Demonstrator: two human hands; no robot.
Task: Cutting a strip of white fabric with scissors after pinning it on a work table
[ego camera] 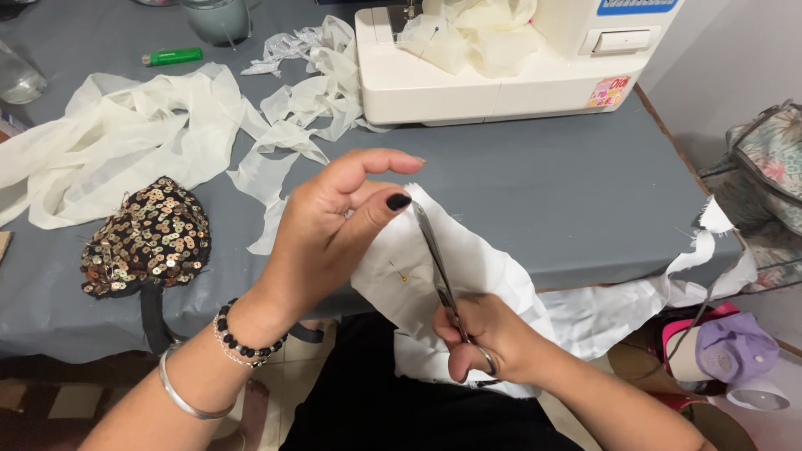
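My left hand (pixel 334 230) pinches the top edge of a folded piece of white fabric (pixel 468 259) between thumb and fingers, holding it up over my lap. A yellow-headed pin (pixel 404 276) sticks in the fabric. My right hand (pixel 489 338) grips a pair of metal scissors (pixel 436 263) by the handles. The blades point up along the fabric toward my left thumb, and look nearly closed.
A white sewing machine (pixel 501 83) with cream fabric on its bed stands at the back of the grey table (pixel 568 184). Strips of sheer cream fabric (pixel 134 142), a sequined piece (pixel 150 238), a green lighter (pixel 171 57) and a jar (pixel 219 21) lie left. Bags (pixel 735 351) sit at right.
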